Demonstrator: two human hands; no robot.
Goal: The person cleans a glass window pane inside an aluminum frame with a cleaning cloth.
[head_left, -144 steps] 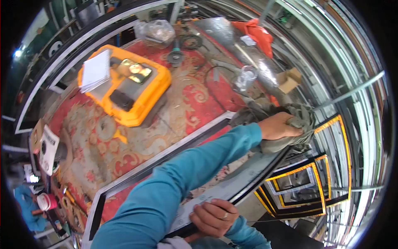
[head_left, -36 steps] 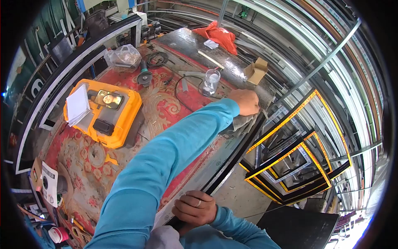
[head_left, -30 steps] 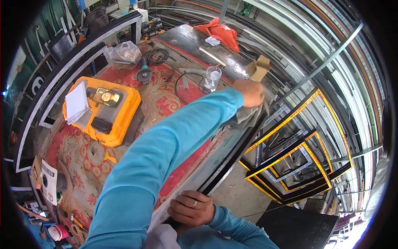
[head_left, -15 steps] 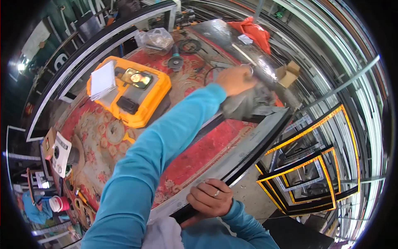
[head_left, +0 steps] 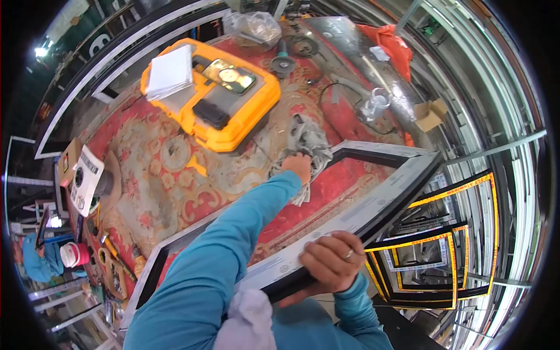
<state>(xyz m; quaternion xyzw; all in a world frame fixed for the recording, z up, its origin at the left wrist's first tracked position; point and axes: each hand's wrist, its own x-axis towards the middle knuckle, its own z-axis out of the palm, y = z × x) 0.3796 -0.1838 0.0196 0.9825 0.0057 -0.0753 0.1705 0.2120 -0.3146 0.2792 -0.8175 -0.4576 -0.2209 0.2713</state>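
Note:
My left hand [head_left: 298,167] is closed on a crumpled grey rag [head_left: 311,140], pressing it down beside the far side of a dark window frame [head_left: 356,201] with a pale printed film. Its fingers are partly buried in the cloth. Nearer to me, my right hand [head_left: 332,262], with a ring on one finger, wraps round the near bar of that frame. The frame lies tilted across a red patterned carpet [head_left: 233,169], and my left arm covers part of it. A whitish cloth [head_left: 246,321] hangs at my front.
A yellow tool case [head_left: 256,119] carries a notepad [head_left: 169,73] and a phone [head_left: 230,76]. Behind it are an angle grinder [head_left: 282,63] and a plastic bag [head_left: 255,29]. Yellow-taped frames [head_left: 417,242] stand at right. A person [head_left: 39,259] is at far left.
My left hand has come left and nearer with the rag, away from the frame's far right corner. My right hand still grips the near bar. The view has shifted.

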